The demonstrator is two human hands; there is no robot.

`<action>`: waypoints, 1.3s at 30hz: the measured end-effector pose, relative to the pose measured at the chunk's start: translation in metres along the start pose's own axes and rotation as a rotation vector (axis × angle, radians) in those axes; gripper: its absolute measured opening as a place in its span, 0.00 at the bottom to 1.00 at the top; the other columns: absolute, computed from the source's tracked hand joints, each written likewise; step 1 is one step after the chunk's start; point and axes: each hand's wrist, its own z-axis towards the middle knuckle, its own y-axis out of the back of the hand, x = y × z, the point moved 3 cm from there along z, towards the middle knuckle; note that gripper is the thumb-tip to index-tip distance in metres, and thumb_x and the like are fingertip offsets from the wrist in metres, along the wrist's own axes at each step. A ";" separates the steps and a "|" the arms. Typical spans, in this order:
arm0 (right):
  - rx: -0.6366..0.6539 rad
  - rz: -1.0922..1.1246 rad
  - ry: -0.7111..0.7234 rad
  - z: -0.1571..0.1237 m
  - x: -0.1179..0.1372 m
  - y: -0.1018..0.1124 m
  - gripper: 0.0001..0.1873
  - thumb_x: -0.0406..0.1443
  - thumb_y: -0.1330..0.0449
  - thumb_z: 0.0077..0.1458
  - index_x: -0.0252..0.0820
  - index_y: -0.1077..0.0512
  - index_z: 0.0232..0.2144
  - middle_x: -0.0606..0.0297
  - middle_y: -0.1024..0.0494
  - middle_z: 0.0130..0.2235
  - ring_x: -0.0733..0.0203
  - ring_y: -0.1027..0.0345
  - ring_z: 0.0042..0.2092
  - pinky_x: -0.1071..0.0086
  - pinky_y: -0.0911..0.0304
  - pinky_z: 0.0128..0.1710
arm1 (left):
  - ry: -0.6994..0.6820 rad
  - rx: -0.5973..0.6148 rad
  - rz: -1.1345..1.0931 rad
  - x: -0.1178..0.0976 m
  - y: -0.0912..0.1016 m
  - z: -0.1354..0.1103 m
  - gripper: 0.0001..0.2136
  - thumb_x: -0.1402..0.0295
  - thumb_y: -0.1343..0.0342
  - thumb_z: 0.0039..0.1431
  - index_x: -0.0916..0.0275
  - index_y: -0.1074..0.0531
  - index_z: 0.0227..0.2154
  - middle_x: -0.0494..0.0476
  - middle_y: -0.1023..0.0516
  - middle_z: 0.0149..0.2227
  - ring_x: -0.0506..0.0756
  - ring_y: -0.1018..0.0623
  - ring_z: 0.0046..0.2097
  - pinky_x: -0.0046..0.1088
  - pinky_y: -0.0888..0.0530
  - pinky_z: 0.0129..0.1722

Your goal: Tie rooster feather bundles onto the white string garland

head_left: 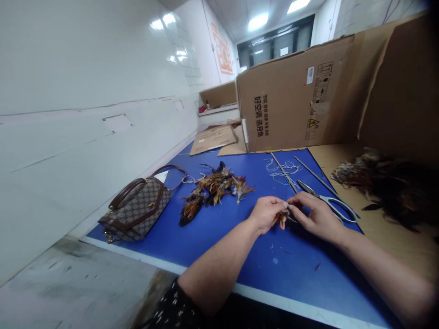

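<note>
Over the blue tabletop, my left hand pinches a small bunch of brown feathers, part of which hangs below the fingers. My right hand meets it, thumb and forefinger closed at the bunch's pale upper end; whether a thread lies between those fingertips is too small to tell. Just behind the right hand lie scissors with light grey handles, partly covered by that hand. A pile of brown, orange and black feathers rests to the left of my hands.
Pale thread lies loosely around a thin stick, with another stick to its right. A patterned handbag stands at left by the white wall. Dark feathers heap on cardboard at right. A large cardboard box blocks the back.
</note>
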 end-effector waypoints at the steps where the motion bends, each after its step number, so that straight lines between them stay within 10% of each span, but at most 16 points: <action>1: 0.008 0.001 -0.003 0.000 -0.001 -0.001 0.06 0.38 0.42 0.67 0.45 0.25 0.40 0.60 0.21 0.37 0.55 0.27 0.39 0.61 0.31 0.41 | -0.002 0.002 -0.004 0.000 0.000 0.000 0.23 0.55 0.27 0.42 0.68 0.28 0.29 0.55 0.24 0.23 0.50 0.30 0.17 0.28 0.31 0.15; 24: -0.013 -0.079 -0.102 -0.004 -0.012 -0.006 0.07 0.39 0.42 0.65 0.45 0.29 0.33 0.62 0.22 0.32 0.57 0.29 0.32 0.63 0.34 0.35 | -0.012 -0.023 -0.008 -0.002 -0.001 -0.001 0.22 0.57 0.26 0.44 0.68 0.28 0.30 0.55 0.25 0.24 0.49 0.29 0.18 0.28 0.30 0.16; 39: -0.093 0.022 -0.033 -0.004 -0.003 -0.004 0.08 0.37 0.41 0.66 0.45 0.26 0.46 0.60 0.22 0.39 0.58 0.27 0.35 0.62 0.29 0.39 | -0.044 -0.012 -0.042 -0.006 0.002 -0.003 0.20 0.58 0.27 0.46 0.69 0.26 0.32 0.56 0.22 0.29 0.48 0.29 0.19 0.28 0.30 0.17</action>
